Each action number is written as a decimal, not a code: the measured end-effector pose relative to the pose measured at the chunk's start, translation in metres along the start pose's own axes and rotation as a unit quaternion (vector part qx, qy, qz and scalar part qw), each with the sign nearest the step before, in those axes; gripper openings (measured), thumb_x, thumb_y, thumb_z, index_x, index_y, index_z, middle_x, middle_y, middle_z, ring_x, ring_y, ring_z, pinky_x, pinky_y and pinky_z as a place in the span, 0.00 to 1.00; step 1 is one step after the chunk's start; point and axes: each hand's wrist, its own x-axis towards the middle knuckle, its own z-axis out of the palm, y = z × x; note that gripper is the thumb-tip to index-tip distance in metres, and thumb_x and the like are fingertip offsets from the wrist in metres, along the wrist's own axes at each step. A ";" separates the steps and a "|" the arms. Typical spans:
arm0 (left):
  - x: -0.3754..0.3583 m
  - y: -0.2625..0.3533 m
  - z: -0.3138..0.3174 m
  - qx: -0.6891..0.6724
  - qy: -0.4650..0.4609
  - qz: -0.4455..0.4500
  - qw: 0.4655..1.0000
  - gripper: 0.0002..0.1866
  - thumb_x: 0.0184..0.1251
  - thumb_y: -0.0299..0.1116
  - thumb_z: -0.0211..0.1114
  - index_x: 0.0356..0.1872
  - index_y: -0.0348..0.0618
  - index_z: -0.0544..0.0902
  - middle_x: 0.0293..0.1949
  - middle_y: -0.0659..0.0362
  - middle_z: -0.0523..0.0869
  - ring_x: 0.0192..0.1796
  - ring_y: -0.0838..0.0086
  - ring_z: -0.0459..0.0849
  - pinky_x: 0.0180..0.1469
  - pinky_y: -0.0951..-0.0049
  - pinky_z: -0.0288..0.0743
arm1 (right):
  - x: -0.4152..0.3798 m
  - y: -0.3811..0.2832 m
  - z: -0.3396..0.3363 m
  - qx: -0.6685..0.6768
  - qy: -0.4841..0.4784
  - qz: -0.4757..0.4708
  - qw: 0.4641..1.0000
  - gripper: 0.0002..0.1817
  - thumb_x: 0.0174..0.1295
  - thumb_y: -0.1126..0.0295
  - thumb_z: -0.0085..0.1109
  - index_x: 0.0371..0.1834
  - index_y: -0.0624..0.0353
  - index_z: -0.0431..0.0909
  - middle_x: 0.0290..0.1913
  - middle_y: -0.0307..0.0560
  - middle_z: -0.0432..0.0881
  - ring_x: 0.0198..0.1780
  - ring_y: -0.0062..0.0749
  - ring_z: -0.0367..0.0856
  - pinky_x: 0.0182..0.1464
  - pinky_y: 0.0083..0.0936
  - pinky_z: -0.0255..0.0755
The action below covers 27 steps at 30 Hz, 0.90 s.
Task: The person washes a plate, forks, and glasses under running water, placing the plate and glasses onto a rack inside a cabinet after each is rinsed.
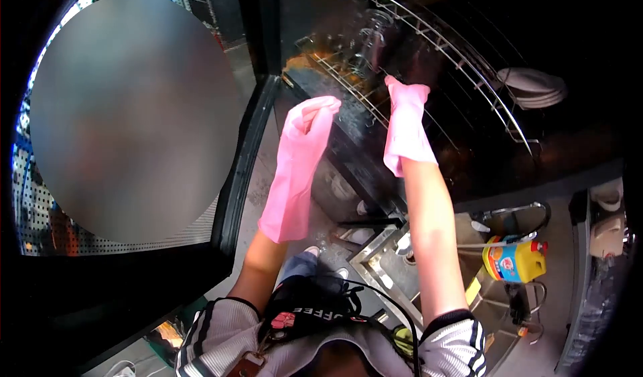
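Note:
Both of my hands wear long pink rubber gloves. My left hand [313, 113] is raised left of the wire rack, its fingers curled together; whatever it may hold is hidden. My right hand [407, 95] reaches in at the wire rack [355, 87], its thumb side pointing up and left; the fingertips merge with the dark interior, and I cannot see what they touch. Clear glassware [372, 36] stands on the rack just beyond my right hand. Farther right, a stack of white plates [532, 87] rests on the dark shelf.
A metal sink [392, 266] lies below my right forearm. Right of it stands a yellow jug [529, 262] with a blue label, near a hose. A black frame [258, 129] runs along the left. A grey shelf with white dishes [606, 233] is at far right.

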 end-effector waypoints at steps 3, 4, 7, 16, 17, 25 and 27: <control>-0.015 -0.003 0.001 -0.008 -0.005 0.003 1.000 0.11 0.75 0.23 0.59 0.54 0.29 0.81 0.51 0.49 0.89 0.54 0.67 0.88 0.63 0.71 0.79 | -0.087 -0.034 -0.061 -0.009 -0.013 0.004 1.000 0.48 0.53 0.68 0.76 0.78 0.58 0.60 0.75 0.52 0.69 0.73 0.43 0.69 0.76 0.36 0.61; -0.022 -0.004 0.003 -0.013 -0.002 -0.015 1.000 0.12 0.75 0.23 0.59 0.54 0.29 0.81 0.51 0.49 0.89 0.54 0.67 0.88 0.62 0.71 0.79 | -0.120 -0.039 -0.082 -0.040 -0.007 -0.026 0.999 0.46 0.55 0.66 0.75 0.77 0.59 0.61 0.74 0.54 0.70 0.73 0.44 0.70 0.76 0.36 0.62; -0.041 -0.020 0.005 -0.022 -0.012 -0.053 0.998 0.12 0.75 0.24 0.60 0.54 0.29 0.81 0.50 0.49 0.89 0.54 0.67 0.88 0.62 0.71 0.79 | -0.165 0.011 -0.105 0.129 -0.057 -0.157 0.978 0.38 0.64 0.65 0.67 0.76 0.63 0.61 0.74 0.61 0.68 0.75 0.49 0.69 0.76 0.38 0.63; -0.108 -0.019 0.022 0.057 -0.006 -0.134 0.989 0.12 0.74 0.25 0.61 0.54 0.31 0.81 0.50 0.50 0.89 0.53 0.69 0.88 0.63 0.70 0.79 | -0.224 0.153 -0.262 0.324 -0.034 -0.165 0.931 0.13 0.78 0.74 0.49 0.58 0.69 0.79 0.56 0.57 0.85 0.57 0.42 0.85 0.65 0.35 0.76; -0.114 -0.022 0.018 0.062 -0.039 -0.133 0.988 0.12 0.75 0.26 0.61 0.54 0.32 0.81 0.51 0.50 0.89 0.54 0.70 0.87 0.63 0.70 0.78 | -0.225 0.162 -0.287 0.319 -0.004 -0.094 0.943 0.13 0.78 0.72 0.50 0.57 0.68 0.79 0.55 0.56 0.85 0.56 0.41 0.85 0.65 0.34 0.76; -0.177 -0.042 0.032 0.076 -0.033 -0.149 0.985 0.10 0.76 0.25 0.61 0.52 0.32 0.82 0.51 0.49 0.88 0.54 0.68 0.87 0.64 0.67 0.80 | -0.056 0.352 -0.393 0.481 0.031 0.086 0.872 0.15 0.78 0.63 0.52 0.50 0.66 0.80 0.36 0.46 0.82 0.31 0.33 0.76 0.49 0.35 0.79; -0.192 -0.042 0.043 0.084 -0.046 -0.161 0.982 0.10 0.77 0.27 0.62 0.52 0.31 0.82 0.51 0.49 0.88 0.54 0.68 0.87 0.63 0.68 0.80 | -0.032 0.364 -0.392 0.408 0.079 0.159 0.895 0.14 0.79 0.65 0.50 0.46 0.64 0.81 0.33 0.44 0.80 0.31 0.29 0.74 0.46 0.35 0.77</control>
